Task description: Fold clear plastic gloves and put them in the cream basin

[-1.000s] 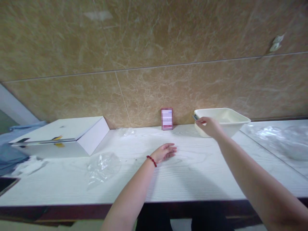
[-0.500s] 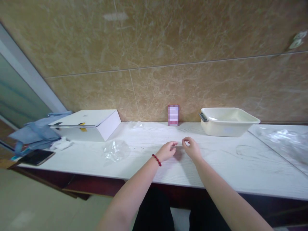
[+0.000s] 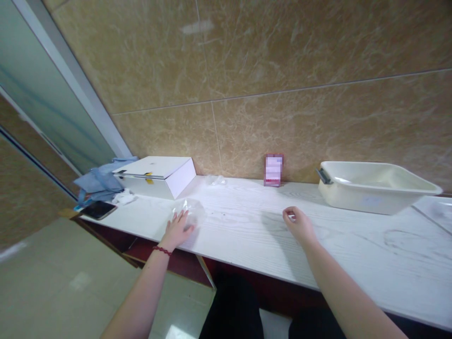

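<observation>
My left hand [image 3: 176, 229], with a red bead bracelet on the wrist, lies flat with fingers spread on the near edge of a clear plastic bag [image 3: 192, 211] on the white table [image 3: 247, 235]. My right hand [image 3: 298, 222] rests on the table to the right, its fingers curled round a small pale thing I cannot make out. A cream plastic basin [image 3: 374, 186] with a dark handle stands at the back right.
A white flat box [image 3: 158, 170] sits at the back left, with blue cloth [image 3: 97, 179], crumpled paper and a dark phone [image 3: 99, 209] beside it. A small pink box [image 3: 273, 170] stands against the tiled wall. Another scrap of clear plastic [image 3: 215, 180] lies near the wall.
My right hand came back from the basin's handle to the table middle. My left hand moved left from beside it and landed on the plastic bag. The view swung left.
</observation>
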{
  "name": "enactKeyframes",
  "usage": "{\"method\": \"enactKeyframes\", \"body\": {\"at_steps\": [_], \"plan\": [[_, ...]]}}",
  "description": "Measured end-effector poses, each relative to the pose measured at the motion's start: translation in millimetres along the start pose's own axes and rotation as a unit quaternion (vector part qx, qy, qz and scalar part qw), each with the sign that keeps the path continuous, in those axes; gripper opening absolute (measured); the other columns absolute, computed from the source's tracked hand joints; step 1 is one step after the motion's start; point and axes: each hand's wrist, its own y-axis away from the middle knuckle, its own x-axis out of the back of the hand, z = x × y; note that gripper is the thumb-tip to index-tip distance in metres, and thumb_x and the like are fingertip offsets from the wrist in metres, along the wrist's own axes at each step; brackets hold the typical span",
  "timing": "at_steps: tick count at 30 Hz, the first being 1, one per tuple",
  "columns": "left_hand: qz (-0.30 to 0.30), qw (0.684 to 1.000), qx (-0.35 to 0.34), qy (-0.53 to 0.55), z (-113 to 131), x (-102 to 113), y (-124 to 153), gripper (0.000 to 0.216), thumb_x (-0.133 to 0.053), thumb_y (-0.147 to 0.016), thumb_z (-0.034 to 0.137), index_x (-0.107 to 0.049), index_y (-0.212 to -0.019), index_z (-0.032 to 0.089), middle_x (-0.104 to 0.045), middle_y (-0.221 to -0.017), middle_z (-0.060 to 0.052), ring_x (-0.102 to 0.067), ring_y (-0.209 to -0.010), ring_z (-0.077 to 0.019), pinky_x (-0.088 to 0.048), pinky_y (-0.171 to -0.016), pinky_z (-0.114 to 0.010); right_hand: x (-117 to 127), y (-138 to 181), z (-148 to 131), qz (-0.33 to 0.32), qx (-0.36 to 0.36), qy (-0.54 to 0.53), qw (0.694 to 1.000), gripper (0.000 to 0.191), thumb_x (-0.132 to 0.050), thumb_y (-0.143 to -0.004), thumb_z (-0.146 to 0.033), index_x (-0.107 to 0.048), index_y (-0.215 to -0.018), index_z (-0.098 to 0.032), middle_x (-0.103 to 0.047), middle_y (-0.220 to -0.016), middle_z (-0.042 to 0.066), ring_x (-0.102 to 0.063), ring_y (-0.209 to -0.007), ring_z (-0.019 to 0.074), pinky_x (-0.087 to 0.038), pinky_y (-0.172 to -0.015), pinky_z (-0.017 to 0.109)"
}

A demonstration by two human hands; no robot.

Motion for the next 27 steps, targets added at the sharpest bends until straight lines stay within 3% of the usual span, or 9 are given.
{"method": "enactKeyframes", "body": {"at_steps": [4, 9, 14, 18, 27], "plan": [[-0.076, 0.996, 0.004, -0.053, -23.7, -1.9, -5.3, 0.055, -0.038, -0.074, 0.046, -0.039, -0.12, 0.016, -0.034, -0.128, -0.011, -0.026, -0.119, -0.0267, -0.025, -0.092, -0.041, 0.3, 0.7, -0.8, 0.001, -0.009, -0.006, 1.0, 0.017, -0.044, -0.066, -0.032, -0.052, -0.073, -0.019, -0.059, -0.073, 0.003, -0.054, -0.068, 0.0152, -0.042, -0.063, 0.028], [-0.036, 0.997, -0.025, -0.057, -21.6, -0.7, -4.7, 0.034, -0.032, -0.08, 0.035, -0.055, -0.101, 0.022, -0.05, -0.115, -0.004, -0.042, -0.107, -0.0176, -0.031, -0.089, -0.029, 2.8, 1.7, -3.3, -0.005, -0.021, 0.0, 1.0, 0.017, -0.044, -0.066, -0.033, -0.052, -0.072, -0.019, -0.059, -0.072, 0.004, -0.054, -0.067, 0.0158, -0.042, -0.062, 0.028], [0.006, 0.998, -0.001, -0.055, -11.1, 2.8, -4.0, 0.034, -0.025, -0.082, 0.029, -0.055, -0.093, 0.016, -0.06, -0.093, -0.009, -0.053, -0.087, -0.0192, -0.036, -0.079, -0.029, 3.8, 2.4, -3.8, -0.004, -0.02, 0.002, 1.0, 0.018, -0.044, -0.066, -0.033, -0.052, -0.072, -0.019, -0.059, -0.071, 0.003, -0.054, -0.065, 0.0154, -0.041, -0.06, 0.028], [0.013, 1.0, 0.009, 0.011, -0.5, 15.1, -10.8, 0.031, -0.025, -0.082, 0.031, -0.051, -0.092, 0.018, -0.061, -0.086, -0.006, -0.055, -0.081, -0.0185, -0.038, -0.071, -0.027, 2.6, 2.6, -3.1, -0.002, -0.015, -0.005, 1.0, 0.018, -0.043, -0.066, -0.034, -0.053, -0.072, -0.019, -0.059, -0.069, 0.003, -0.054, -0.063, 0.0147, -0.041, -0.059, 0.027], [-0.053, 0.984, -0.052, 0.162, 54.8, 69.6, -25.2, 0.035, -0.041, -0.07, 0.049, -0.055, -0.076, 0.018, -0.058, -0.071, 0.0, -0.051, -0.067, -0.015, -0.037, -0.062, -0.024, -3.6, 4.7, -4.9, -0.032, -0.003, -0.009, 0.999, 0.016, -0.043, -0.068, -0.033, -0.051, -0.072, -0.02, -0.058, -0.066, 0.001, -0.053, -0.058, 0.0125, -0.041, -0.057, 0.025]]}}
